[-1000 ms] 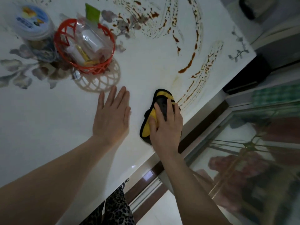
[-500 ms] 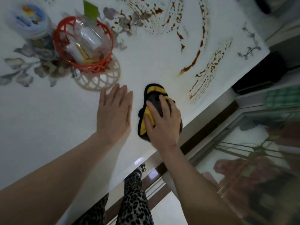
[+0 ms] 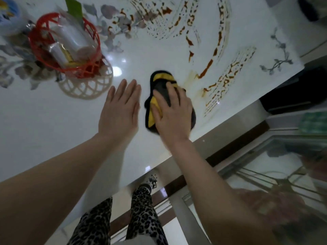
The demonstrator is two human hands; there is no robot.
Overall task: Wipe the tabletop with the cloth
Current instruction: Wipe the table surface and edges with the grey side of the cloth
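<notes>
Near edge point(image 3: 215, 127), cloth point(image 3: 160, 80) under right hand point(image 3: 174, 117)

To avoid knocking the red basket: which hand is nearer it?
Left. The left hand lies flat right of the red basket, not touching; the right hand presses the cloth farther right.

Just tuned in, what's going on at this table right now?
A person is wiping the white tabletop. Their right hand presses flat on a black and yellow cloth near the table's front edge. The left hand lies flat on the tabletop right beside the cloth. Brown smears lie unwiped just beyond the cloth. A red basket of packets stands further back to the left, with neither hand on it.
</notes>
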